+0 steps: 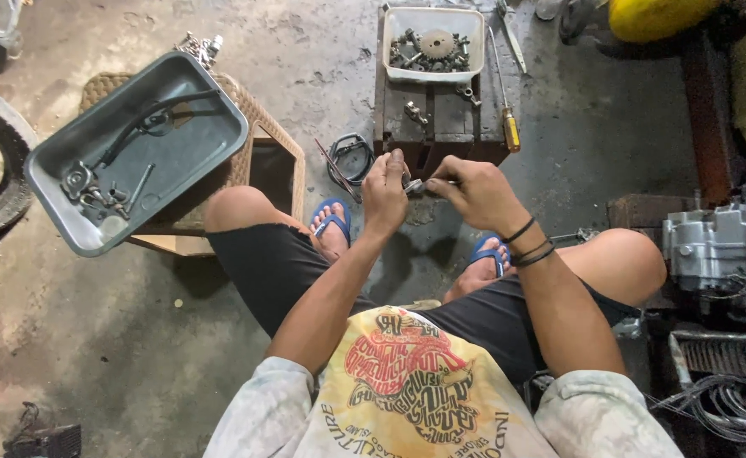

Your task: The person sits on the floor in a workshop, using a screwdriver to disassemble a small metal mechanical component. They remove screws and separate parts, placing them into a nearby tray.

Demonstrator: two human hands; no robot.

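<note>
Small metal part [415, 184], grey and shiny, held at picture centre just above the knees, at the front edge of the dark wooden block [437, 127]. Its exact shape cannot be told. Left hand [386, 191], at 9 o'clock of the part, fingers curled and pinched together on it. Right hand [475, 193], at 3 o'clock, fingertips pressed closed on the same part; black bands [530, 246] circle the wrist. At 12 o'clock on the block, a white plastic tray [475, 47] holding a toothed sprocket [437, 42] and dark small hardware. At 1 o'clock, a screwdriver [505, 106] with a yellow handle lies along the block's edge. At 10 o'clock, a coiled dark cable [352, 157] on the concrete floor. Farther out at 9 o'clock, a grey metal pan [212, 136] rests tilted on a woven stool, carrying bolts and a black lever. At 3 o'clock, far right, a silver engine casing [716, 242]. Blue sandals [332, 219] at 6 o'clock.
</note>
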